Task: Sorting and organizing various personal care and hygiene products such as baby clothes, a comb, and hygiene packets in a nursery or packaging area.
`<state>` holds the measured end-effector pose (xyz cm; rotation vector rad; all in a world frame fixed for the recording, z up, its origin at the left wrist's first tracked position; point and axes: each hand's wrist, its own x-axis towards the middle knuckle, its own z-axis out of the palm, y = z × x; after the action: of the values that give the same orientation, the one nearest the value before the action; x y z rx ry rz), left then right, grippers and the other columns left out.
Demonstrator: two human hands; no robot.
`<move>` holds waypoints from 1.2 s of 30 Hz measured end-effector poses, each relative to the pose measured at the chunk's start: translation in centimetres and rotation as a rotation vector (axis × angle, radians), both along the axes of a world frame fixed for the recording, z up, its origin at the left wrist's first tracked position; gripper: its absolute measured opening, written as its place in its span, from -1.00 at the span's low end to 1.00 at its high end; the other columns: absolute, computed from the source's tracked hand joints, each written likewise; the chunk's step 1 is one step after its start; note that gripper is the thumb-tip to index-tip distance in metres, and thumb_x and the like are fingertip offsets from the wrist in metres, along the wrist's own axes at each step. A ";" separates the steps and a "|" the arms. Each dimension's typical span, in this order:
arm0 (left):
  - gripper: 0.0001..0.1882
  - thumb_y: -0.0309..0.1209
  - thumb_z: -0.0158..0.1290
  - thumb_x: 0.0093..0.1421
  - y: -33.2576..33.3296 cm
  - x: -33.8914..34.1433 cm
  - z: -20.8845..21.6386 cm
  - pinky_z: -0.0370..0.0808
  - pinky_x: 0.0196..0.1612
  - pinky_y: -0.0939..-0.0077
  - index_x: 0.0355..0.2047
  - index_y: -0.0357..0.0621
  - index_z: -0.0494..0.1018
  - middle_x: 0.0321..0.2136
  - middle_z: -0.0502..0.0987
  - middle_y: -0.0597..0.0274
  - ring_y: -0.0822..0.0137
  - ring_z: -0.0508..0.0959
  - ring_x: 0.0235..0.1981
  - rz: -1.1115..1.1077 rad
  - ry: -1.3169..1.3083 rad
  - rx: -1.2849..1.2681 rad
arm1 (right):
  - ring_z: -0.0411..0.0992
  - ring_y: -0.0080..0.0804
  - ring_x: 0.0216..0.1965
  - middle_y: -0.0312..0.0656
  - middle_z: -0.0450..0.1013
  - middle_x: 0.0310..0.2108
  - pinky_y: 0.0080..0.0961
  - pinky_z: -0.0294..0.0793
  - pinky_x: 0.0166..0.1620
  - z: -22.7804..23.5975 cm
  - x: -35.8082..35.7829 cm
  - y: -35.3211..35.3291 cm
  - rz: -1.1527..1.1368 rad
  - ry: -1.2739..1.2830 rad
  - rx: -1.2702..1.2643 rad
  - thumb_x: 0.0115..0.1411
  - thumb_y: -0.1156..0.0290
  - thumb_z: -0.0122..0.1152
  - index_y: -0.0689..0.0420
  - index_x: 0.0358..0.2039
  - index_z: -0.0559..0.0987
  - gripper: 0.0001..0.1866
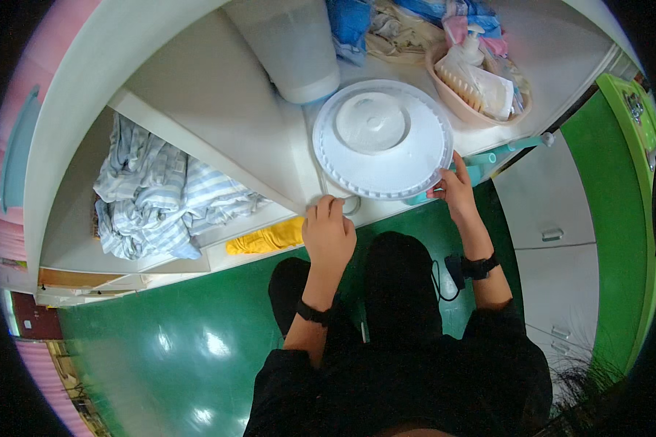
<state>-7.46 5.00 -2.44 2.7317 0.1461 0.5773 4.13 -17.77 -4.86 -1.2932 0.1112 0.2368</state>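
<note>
Round white lid (pixel 386 138) rests on the white shelf (pixel 294 142), beside the pink basket (pixel 461 103) and in front of the tall pale container (pixel 299 54). Right hand (pixel 458 192): fingers spread at the lid's right rim; firm grip cannot be confirmed. Left hand (pixel 329 237): fingers curled at the shelf's front edge; grasp cannot be determined.

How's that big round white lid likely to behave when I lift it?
The round white lid looks like plastic, so it's probably stiff and light for its width. Its smooth-looking face could be slippery, but the notched rim may resist sliding.
</note>
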 end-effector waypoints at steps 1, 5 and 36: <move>-0.65 -0.54 0.04 -0.14 0.0 -0.4 -0.3 0.37 -0.19 0.21 -0.24 -0.18 0.38 -0.19 0.34 0.08 0.03 0.38 -0.21 -0.038 -0.024 0.005 | 0.41 -0.41 -0.54 -0.12 0.39 -0.41 -0.47 0.48 -0.50 0.1 -0.3 0.2 0.001 0.001 0.000 0.11 0.43 -0.03 0.16 0.24 -0.06 -0.30; -0.66 -0.51 0.09 -0.11 -0.1 -1.3 -0.7 0.37 -0.18 0.22 -0.25 -0.19 0.37 -0.19 0.33 0.05 0.02 0.38 -0.19 -0.006 -0.037 -0.051 | 0.41 -0.42 -0.53 -0.12 0.39 -0.40 -0.48 0.50 -0.48 0.4 -1.1 1.0 0.004 0.028 0.033 0.12 0.44 -0.06 0.15 0.23 -0.02 -0.34; -0.83 -0.57 0.07 -0.05 -2.8 -0.5 -2.4 0.38 -0.41 0.39 -0.38 -0.20 0.44 -0.40 0.45 0.13 0.22 0.45 -0.51 -0.281 -0.224 -0.178 | 0.41 -0.31 -0.59 -0.25 0.44 -0.59 -0.42 0.38 -0.47 10.6 -0.9 -7.8 -0.263 -0.715 -1.105 0.01 0.27 0.21 0.03 -0.25 0.53 -0.73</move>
<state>-8.00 2.17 -4.85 2.4372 -0.2274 0.7423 3.20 -25.61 5.74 -2.3536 -0.2386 -0.6118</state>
